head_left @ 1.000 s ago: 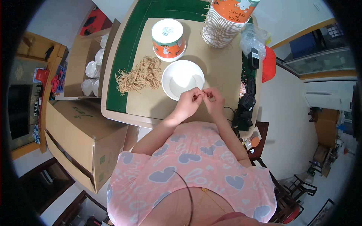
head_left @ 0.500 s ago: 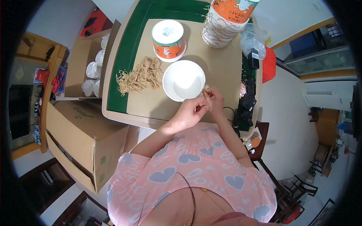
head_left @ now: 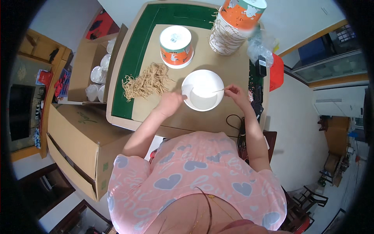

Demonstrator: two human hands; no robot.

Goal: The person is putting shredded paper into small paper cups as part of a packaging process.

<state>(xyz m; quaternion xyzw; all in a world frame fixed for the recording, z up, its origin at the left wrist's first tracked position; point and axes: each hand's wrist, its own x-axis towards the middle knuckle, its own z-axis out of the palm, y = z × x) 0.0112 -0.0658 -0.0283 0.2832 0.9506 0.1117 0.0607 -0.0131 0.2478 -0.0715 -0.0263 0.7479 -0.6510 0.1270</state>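
Note:
A white paper bucket [head_left: 202, 84] stands on the table in front of me, its open mouth facing up. My left hand [head_left: 170, 103] is closed on the bucket's left rim, with the thumb over the edge. At the right rim my right hand [head_left: 236, 95] pinches a thin cord [head_left: 218, 91], whose end reaches in over the bucket's mouth. Left of the bucket lies a loose pile of tan twisted cords [head_left: 148, 81]. Behind it, an orange and green printed paper bucket [head_left: 176, 54] sits upside down over a white rim.
A tall stack of nested buckets [head_left: 226, 39] stands at the far right, beside clear plastic bags [head_left: 260, 46]. Black devices and a cable [head_left: 242, 132] line the table's right side. Cardboard boxes [head_left: 87, 128] stand on the left, one holding wrapped white items [head_left: 97, 74].
My hands have parted: the left has moved to the bucket's left rim, the right slightly rightward with the cord. The bucket sits further right in view, and the whole view has shifted slightly.

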